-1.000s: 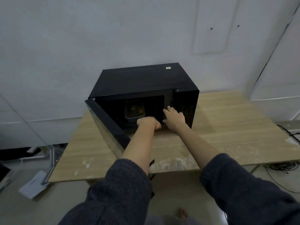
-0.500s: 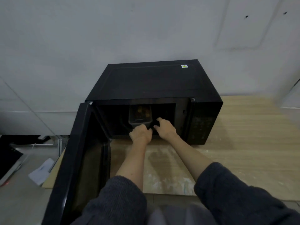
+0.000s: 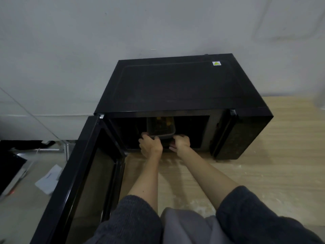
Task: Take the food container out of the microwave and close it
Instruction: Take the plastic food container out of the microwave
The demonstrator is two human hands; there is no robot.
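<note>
A black microwave [image 3: 175, 85] stands on a wooden table against the wall, its door [image 3: 84, 173] swung wide open to the left. Inside the dark cavity sits a dark rectangular food container [image 3: 161, 127] with yellowish food in it, no lid on top. My left hand [image 3: 150, 146] grips the container's near left corner. My right hand [image 3: 181, 143] grips its near right corner. Both hands reach into the cavity opening; the container's underside and far end are hidden in shadow.
The wooden table [image 3: 263, 173] extends to the right and toward me, with pale smudges on it. The open door juts past the table's left edge. On the floor at left lie a white paper [image 3: 48, 180] and a dark flat object [image 3: 10, 171].
The view has moved closer to the microwave. Both hands went from the cavity's front edge to closing on the container's near corners. The door has swung wider.
</note>
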